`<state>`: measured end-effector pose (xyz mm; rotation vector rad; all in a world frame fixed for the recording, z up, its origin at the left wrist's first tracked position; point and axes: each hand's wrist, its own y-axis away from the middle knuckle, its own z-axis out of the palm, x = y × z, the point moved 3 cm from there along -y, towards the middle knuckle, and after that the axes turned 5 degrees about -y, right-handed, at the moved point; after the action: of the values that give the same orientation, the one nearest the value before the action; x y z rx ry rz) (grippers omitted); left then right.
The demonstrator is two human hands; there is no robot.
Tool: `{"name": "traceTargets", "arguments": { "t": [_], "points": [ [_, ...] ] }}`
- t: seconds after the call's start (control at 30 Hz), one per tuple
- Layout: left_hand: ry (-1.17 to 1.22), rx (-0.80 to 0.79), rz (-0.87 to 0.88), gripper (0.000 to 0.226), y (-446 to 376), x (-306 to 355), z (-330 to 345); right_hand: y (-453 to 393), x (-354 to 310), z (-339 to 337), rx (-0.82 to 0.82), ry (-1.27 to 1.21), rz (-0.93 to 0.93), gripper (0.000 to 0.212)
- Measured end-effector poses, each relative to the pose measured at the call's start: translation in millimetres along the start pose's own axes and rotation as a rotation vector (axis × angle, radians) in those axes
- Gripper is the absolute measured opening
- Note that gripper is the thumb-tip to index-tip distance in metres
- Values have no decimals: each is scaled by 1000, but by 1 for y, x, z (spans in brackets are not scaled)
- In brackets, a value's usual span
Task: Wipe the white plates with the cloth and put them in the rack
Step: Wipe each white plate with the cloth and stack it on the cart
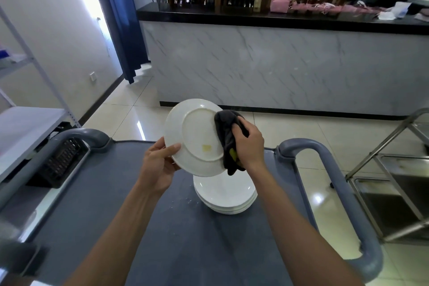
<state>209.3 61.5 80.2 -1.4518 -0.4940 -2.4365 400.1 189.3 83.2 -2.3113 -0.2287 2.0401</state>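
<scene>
Head view: round glossy white plate (197, 137) under crumpled dark cloth (226, 132).

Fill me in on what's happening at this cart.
A person is wiping a white plate. The left hand grips its rim and holds it tilted, underside toward the camera, above the grey cart. The right hand presses a dark cloth against the plate's right edge. A stack of white plates waits on the cart below.
</scene>
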Motion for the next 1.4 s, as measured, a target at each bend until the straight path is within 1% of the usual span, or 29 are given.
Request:
{"name": "traceTargets", "arguments": {
  "t": [0.07, 0.13, 0.17, 0.2, 0.27, 0.33, 0.43, 0.53, 0.6, 0.77, 0.9, 1.03, 1.17, 1.3, 1.4],
  "points": [
    [52, 32, 2, 33, -3, 0, 0, 6, 1, 1, 24, -78, 28, 33],
    [104, 51, 11, 33, -5, 0, 2, 14, -1, 5, 49, -139, 22, 24],
    [130, 58, 18, 34, -6, 1, 4, 18, -2, 8, 59, -147, 18, 23],
    [157, 66, 24, 35, -7, 2, 7, 22, -5, 12, 65, -143, 7, 30],
    [204, 79, 31, 35, -9, 3, 11, 33, -9, 21, 59, -83, -9, 50],
    [233, 90, 36, 34, -11, 4, 13, 46, -12, 30, 52, -21, -57, 62],
    [237, 104, 36, 35, -12, 3, 15, 61, -10, 44, 39, 87, -148, 69],
    [221, 114, 29, 37, -12, 2, 19, 76, -8, 56, 21, 220, -227, 70],
    [216, 117, 27, 37, -11, 0, 20, 83, -8, 61, 9, 271, -280, 66],
    [171, 101, 25, 32, -8, -2, 19, 85, -7, 63, -32, 337, -390, 47],
    [169, 91, 14, 31, -7, -1, 16, 83, -1, 53, -59, 321, -449, 41],
    [140, 65, 3, 28, -6, 1, 15, 73, 5, 33, 38, 186, -382, 39],
    [87, 25, -26, 26, -7, 4, 12, 52, 5, 13, 43, 101, -305, 35],
    [-58, -24, -46, 20, -7, 7, 11, 29, 1, -6, 77, 80, -296, 26],
    [-173, -93, -44, 31, -3, 6, 11, 17, -2, -15, 108, 102, -293, 25]
  ]
}}
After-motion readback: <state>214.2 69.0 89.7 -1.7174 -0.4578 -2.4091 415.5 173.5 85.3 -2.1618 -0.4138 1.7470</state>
